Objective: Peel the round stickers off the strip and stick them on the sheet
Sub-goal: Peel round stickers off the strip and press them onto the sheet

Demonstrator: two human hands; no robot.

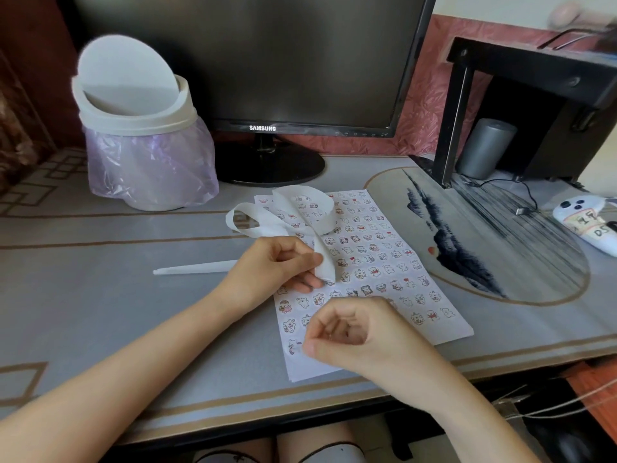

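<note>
A white sheet [374, 262] lies on the desk, covered with several rows of small round cartoon stickers. A long white backing strip [267, 222] curls in loops over the sheet's far left corner. My left hand [277, 262] pinches the strip's near end between thumb and fingers, just above the sheet's left side. My right hand [354, 332] hovers with curled fingers over the sheet's near left corner, thumb tip low against the paper beside a sticker. Whether it holds a sticker is hidden.
A white swing-lid bin [140, 128] with a purple bag stands at the back left. A black monitor [253, 61] is behind the sheet. A thin white rolled stick [197, 267] lies left of my left hand. A black stand [521, 105] and a white controller [584, 222] sit right.
</note>
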